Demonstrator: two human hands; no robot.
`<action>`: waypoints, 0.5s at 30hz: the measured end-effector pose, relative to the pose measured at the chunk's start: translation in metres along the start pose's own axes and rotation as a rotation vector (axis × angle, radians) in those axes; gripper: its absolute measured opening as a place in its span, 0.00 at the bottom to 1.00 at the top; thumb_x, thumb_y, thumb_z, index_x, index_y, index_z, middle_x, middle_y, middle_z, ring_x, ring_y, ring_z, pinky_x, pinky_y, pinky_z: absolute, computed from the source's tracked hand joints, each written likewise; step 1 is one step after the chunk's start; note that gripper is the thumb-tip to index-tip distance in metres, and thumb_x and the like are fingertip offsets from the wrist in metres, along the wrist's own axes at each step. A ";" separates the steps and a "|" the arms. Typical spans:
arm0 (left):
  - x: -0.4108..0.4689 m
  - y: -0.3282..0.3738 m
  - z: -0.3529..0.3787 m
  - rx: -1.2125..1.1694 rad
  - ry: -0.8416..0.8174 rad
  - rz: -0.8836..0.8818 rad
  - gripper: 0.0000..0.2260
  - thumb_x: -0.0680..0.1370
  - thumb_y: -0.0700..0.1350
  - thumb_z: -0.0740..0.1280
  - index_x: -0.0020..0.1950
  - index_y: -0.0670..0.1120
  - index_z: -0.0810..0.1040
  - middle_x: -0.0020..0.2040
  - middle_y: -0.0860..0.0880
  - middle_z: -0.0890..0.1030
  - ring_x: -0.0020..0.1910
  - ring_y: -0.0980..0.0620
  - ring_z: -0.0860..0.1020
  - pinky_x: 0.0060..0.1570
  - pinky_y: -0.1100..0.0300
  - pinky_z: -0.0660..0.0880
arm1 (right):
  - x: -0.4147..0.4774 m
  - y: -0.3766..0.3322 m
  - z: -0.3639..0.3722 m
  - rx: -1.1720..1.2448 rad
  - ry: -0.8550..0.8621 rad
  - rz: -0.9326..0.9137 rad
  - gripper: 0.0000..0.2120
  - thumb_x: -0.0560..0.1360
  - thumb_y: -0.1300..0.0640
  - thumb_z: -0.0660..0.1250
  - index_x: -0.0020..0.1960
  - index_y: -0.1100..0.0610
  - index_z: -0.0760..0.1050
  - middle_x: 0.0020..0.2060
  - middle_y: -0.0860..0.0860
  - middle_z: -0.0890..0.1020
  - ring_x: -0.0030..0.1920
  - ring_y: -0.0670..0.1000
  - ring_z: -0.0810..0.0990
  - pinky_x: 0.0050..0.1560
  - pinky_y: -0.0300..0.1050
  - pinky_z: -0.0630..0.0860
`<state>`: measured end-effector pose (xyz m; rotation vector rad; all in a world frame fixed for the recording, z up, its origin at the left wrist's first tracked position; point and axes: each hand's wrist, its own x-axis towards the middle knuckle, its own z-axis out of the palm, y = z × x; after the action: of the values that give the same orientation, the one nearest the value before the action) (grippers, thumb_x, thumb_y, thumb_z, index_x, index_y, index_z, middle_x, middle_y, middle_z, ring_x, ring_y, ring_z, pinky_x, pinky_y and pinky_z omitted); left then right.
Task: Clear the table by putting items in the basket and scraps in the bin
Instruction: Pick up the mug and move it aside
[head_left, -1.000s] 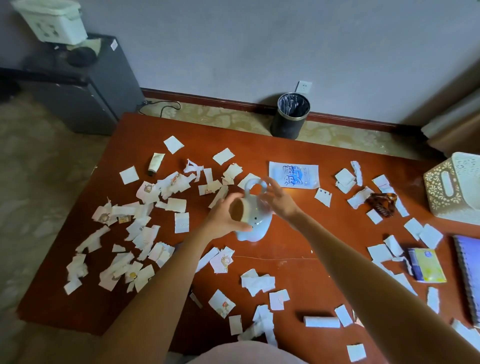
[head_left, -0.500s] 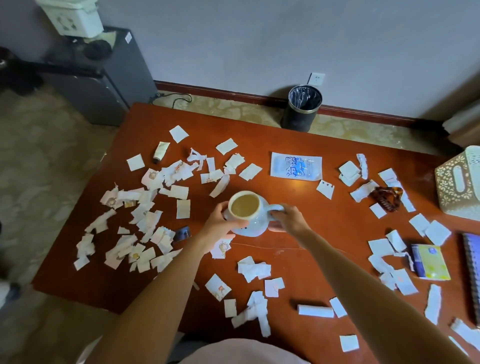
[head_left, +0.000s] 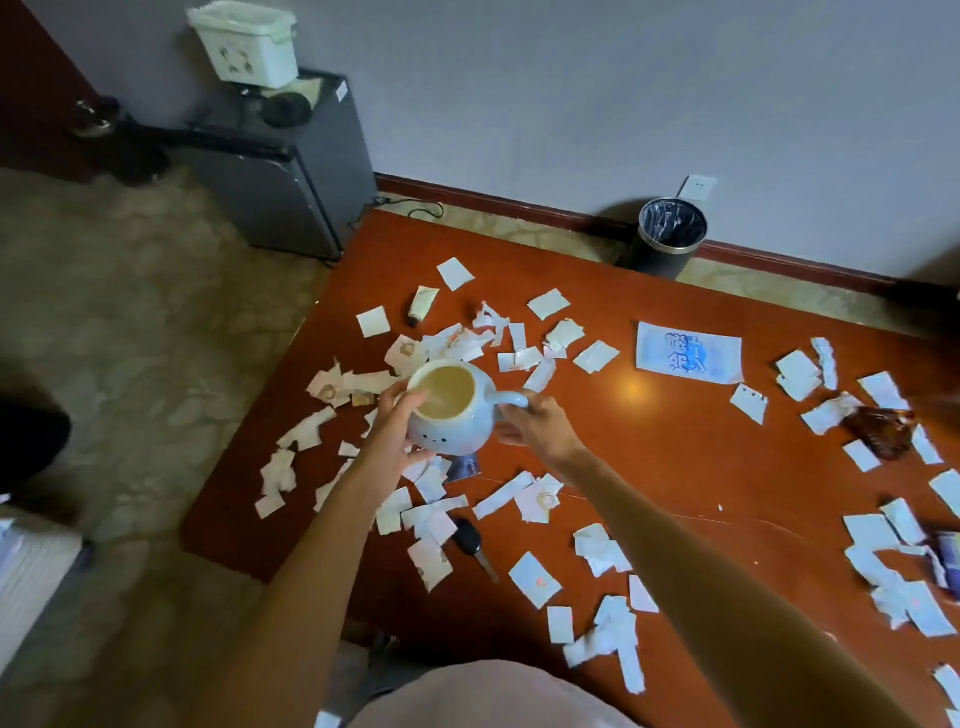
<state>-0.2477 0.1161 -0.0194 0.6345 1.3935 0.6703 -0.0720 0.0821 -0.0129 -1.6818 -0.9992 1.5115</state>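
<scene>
Head view: I have the pale blue mug in both hands over the left part of the red-brown table. It is tipped so its mouth faces me and the beige inside shows. My left hand curls round the mug's left side, thumb at the rim and fingers under its base. My right hand grips the handle on the right. White paper scraps lie scattered over most of the tabletop, thickest beneath and around the mug. A black car key lies among them, nearer me than the mug. A blue-printed wipes packet lies flat to the mug's right, and a brown hair claw sits near the right edge. A small tube lies toward the far left corner. The black-lined bin stands on the floor beyond the table's far edge, against the wall
</scene>
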 end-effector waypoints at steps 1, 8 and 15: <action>0.004 0.004 -0.016 -0.023 0.011 -0.001 0.15 0.78 0.49 0.62 0.64 0.57 0.66 0.67 0.48 0.66 0.63 0.46 0.68 0.57 0.45 0.72 | 0.007 -0.004 0.018 -0.014 -0.007 -0.005 0.13 0.80 0.59 0.58 0.60 0.65 0.73 0.58 0.60 0.79 0.58 0.60 0.79 0.54 0.46 0.77; 0.039 0.036 -0.130 -0.121 0.140 -0.037 0.13 0.78 0.49 0.62 0.61 0.57 0.67 0.63 0.48 0.68 0.64 0.44 0.68 0.60 0.43 0.71 | 0.058 -0.033 0.138 -0.169 -0.064 0.082 0.15 0.80 0.56 0.59 0.58 0.66 0.75 0.52 0.64 0.81 0.47 0.59 0.81 0.52 0.48 0.79; 0.075 0.064 -0.204 -0.098 0.286 0.012 0.10 0.77 0.44 0.61 0.58 0.54 0.68 0.59 0.47 0.72 0.58 0.47 0.70 0.53 0.52 0.70 | 0.094 -0.055 0.226 -0.179 -0.191 0.200 0.14 0.80 0.56 0.59 0.57 0.65 0.75 0.32 0.49 0.72 0.31 0.44 0.67 0.30 0.30 0.66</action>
<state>-0.4501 0.2166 -0.0372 0.4823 1.6103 0.8581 -0.2990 0.1871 -0.0379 -1.8333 -1.1214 1.7850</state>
